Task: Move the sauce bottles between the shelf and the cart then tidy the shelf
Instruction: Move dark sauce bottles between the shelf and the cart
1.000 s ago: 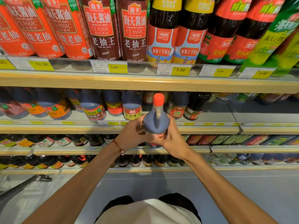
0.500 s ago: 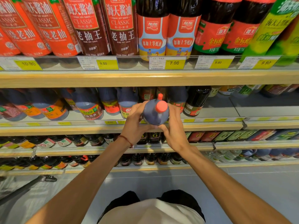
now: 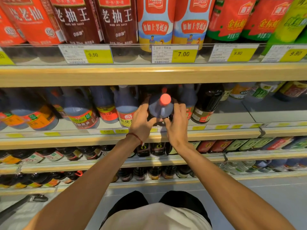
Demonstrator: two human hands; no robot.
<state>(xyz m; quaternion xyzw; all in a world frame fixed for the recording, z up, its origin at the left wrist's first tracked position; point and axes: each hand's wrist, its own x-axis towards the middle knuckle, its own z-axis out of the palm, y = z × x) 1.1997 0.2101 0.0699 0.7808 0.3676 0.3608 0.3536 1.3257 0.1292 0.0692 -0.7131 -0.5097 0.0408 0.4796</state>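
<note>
At the far lower left the dark cart handle (image 3: 21, 203) juts into view, well apart from your arms. Above it, on the second shelf (image 3: 66, 140), a row of blue-tinted jugs (image 3: 79, 113) with orange and red labels stands behind the clear price rail. Next along, a red-labelled jug (image 3: 126, 112) stands just beside your left hand (image 3: 141, 123) (the one with the red string bracelet (image 3: 135, 136) at the wrist). That hand is cupped round the left side of the sauce bottle (image 3: 160, 107), fingers curled up its flank and thumb drawn in across the front near the small handle. The bottle stands upright in the mouth of the second shelf, with its red cap towards you. Its base is hidden behind your hands, so you cannot tell whether it rests on the board. Your right hand (image 3: 177, 125) mirrors the left, fingers wrapped round the right flank and thumb meeting the front. Just right of that hand a dark glass bottle (image 3: 206, 105) stands upright. On the shelf above, the yellow price tags read 9.50 (image 3: 93, 54) and 7.00 (image 3: 183, 54).
</note>
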